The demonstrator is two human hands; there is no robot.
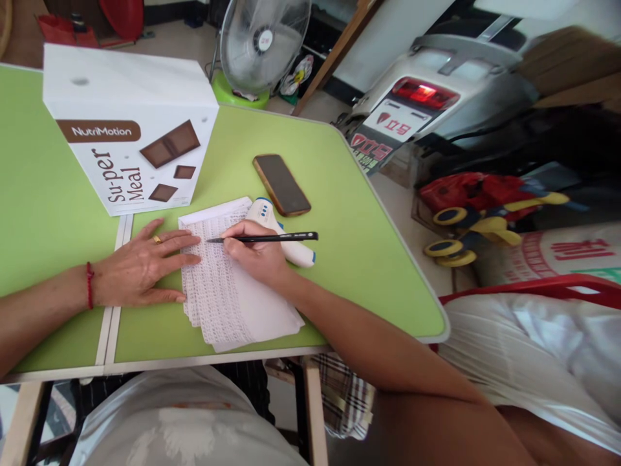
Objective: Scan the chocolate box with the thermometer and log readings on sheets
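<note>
The right hand [259, 254] pinches the pen [291, 237] over the paper [220, 294] on the table [359, 259], while the left hand [138, 268] lies spread at the paper's edge, where insufficient fingertip pressure could let sheets slip and skew strokes.

A light-green tabletop [359, 259] with pale edging and a whitish seam [110, 327] fills the foreground. Past its far edge, a round, transparent-bladed fan [264, 42] stands by a bright-green round base [237, 97] on the pale floor [179, 48]. A brown wooden plank [334, 55] slants beside a whitish wall [381, 48] with dark skirting [341, 89]. To the right are a white scooter with a red tail-light [424, 94], brown cardboard [577, 65], a yellow-wheeled toy [449, 249], a red-lettered sack [567, 252] and a red chair rail [533, 285]. Soft light dims among the right-hand clutter.
</note>
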